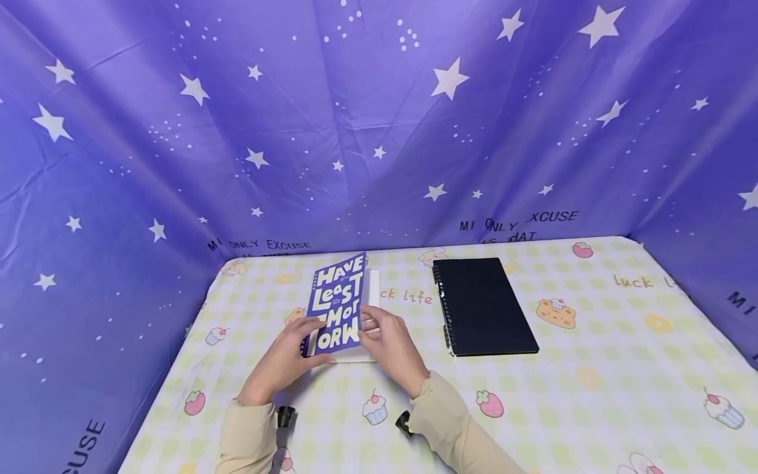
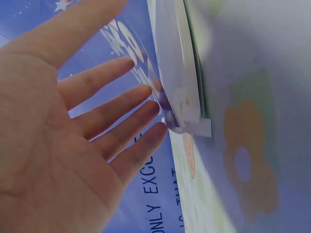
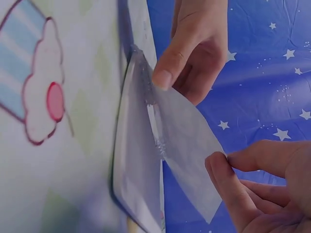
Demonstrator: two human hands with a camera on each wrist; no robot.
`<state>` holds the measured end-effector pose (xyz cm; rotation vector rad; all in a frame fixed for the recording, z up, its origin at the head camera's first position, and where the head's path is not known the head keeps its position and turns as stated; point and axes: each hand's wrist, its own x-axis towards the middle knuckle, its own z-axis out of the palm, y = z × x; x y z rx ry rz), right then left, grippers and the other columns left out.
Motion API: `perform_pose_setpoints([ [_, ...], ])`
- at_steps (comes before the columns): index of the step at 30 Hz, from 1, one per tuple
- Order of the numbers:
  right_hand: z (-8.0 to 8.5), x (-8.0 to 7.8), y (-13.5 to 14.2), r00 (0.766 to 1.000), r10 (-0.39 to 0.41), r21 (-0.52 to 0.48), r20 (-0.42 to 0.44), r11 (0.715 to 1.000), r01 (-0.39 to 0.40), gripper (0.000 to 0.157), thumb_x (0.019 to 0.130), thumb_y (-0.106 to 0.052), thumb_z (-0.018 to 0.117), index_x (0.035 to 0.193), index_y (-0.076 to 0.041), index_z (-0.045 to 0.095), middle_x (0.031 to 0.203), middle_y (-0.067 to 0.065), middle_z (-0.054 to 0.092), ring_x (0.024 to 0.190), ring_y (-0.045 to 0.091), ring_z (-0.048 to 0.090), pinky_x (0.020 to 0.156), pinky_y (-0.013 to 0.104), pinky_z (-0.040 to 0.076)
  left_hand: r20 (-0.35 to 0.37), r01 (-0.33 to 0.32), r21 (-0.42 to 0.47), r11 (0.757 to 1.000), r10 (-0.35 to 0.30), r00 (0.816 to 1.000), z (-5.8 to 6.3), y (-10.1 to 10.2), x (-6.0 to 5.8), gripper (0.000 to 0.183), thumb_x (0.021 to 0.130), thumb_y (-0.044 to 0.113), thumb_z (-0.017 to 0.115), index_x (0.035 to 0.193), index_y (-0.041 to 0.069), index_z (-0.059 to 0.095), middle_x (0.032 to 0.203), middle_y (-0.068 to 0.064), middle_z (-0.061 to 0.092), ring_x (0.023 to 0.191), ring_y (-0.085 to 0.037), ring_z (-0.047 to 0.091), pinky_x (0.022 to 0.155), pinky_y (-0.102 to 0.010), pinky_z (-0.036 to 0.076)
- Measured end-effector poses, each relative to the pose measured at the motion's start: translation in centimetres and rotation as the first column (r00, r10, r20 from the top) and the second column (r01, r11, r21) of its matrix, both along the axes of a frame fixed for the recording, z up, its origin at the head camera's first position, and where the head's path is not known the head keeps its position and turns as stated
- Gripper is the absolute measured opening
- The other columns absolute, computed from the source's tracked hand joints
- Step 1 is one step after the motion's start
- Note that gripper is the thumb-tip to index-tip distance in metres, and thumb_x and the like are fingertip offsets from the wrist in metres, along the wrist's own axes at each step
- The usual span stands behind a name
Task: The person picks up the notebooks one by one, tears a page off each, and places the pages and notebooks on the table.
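A spiral-bound notebook with a purple cover bearing big white lettering lies left of the table's middle. Its cover stands lifted at a slant over white pages. My right hand pinches the cover's free edge between thumb and index finger; the right wrist view shows the pale underside bending towards that grip. At the bound side, my left hand has its fingertips against the cover. Its fingers extend nearly straight in the left wrist view, spread beside the clear-edged binding.
A black spiral notebook lies closed to the right, its rings on its left side. A checked, cartoon-printed cloth covers the table. Purple star-patterned curtain hangs along the back and sides.
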<state>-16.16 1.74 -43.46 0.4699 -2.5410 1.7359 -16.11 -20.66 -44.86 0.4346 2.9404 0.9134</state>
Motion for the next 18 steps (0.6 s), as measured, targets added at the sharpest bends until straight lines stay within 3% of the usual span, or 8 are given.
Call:
perform_pose_setpoints([
  [11,0.8,-0.3,-0.7,0.999,0.052,-0.019,0.003,0.998,-0.052,0.047,0.089,0.004,0.064,0.135,0.008,0.054,0.116,0.024,0.068,0.092,0.026,0.072,0.078,0.023,0.059,-0.04,0.019,0.043,0.999,-0.017,0.999,0.4,0.9,0.1,0.059,0.084,0.03,0.081,0.135,0.009,0.06,0.142,-0.012,0.054,0.134,-0.035,0.049,0.114,-0.051,0.038],
  [18,1.0,-0.3,-1.5,0.996,0.081,-0.072,-0.041,0.994,-0.084,0.049,0.088,0.008,0.063,0.136,0.007,0.053,0.119,0.023,0.067,0.096,0.029,0.071,0.079,0.021,0.059,-0.113,0.059,0.105,0.993,-0.047,0.993,1.7,1.0,0.5,0.059,0.084,0.023,0.08,0.137,0.01,0.058,0.142,-0.01,0.056,0.133,-0.033,0.05,0.112,-0.052,0.039],
])
